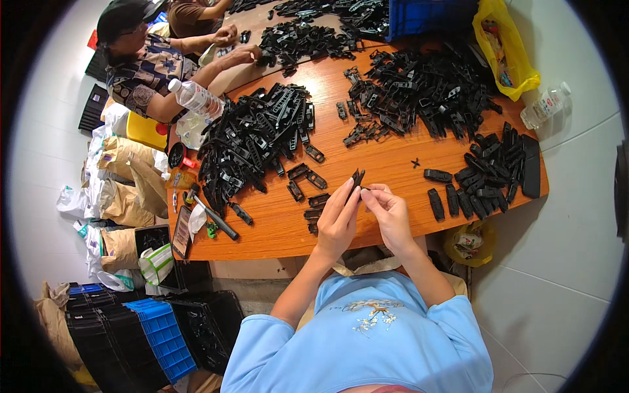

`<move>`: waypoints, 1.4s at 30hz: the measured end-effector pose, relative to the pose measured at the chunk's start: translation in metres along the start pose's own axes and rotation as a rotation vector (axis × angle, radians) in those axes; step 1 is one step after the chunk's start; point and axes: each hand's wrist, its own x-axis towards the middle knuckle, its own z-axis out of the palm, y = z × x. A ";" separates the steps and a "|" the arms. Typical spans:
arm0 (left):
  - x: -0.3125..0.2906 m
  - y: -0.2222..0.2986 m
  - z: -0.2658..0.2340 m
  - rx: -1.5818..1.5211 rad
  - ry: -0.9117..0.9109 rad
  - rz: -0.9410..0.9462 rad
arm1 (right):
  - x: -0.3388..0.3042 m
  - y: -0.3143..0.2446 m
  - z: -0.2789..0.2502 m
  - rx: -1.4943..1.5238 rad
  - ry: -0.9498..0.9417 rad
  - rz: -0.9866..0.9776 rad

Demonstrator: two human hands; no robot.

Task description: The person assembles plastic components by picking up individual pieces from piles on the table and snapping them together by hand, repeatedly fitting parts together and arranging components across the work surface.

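My left hand (339, 221) is closed around a small black plastic clip (358, 177), whose two pointed ends stick up above the fingers, slightly apart. Close beside it, my right hand (389, 215) pinches at the clip's lower right side; the fingers hide most of that part. Both hands are above the table's near edge. Left of them lie several loose black plastic pieces (317, 200). To the right, finished-looking black clips (452, 200) lie in a row beside a heap of similar clips (488, 173). A tiny black cross-shaped piece (416, 163) rests on the wood.
Large heaps of black parts cover the table (282, 226) at left (252, 137) and far right (426, 88). Bottles (196, 98), a yellow bag (508, 52), a blue crate (429, 18) and a hammer-like tool (216, 216) stand or lie around. Another person (154, 72) works at far left.
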 end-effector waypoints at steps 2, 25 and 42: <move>0.003 0.003 -0.002 -0.026 -0.083 0.005 | 0.000 0.001 -0.001 0.002 0.028 -0.005; 0.009 0.004 -0.034 -1.540 0.010 -1.134 | -0.010 -0.040 -0.023 -0.127 -0.108 -0.260; 0.008 0.014 -0.034 -0.788 -0.199 -0.615 | -0.006 -0.047 -0.019 -0.269 -0.161 -0.160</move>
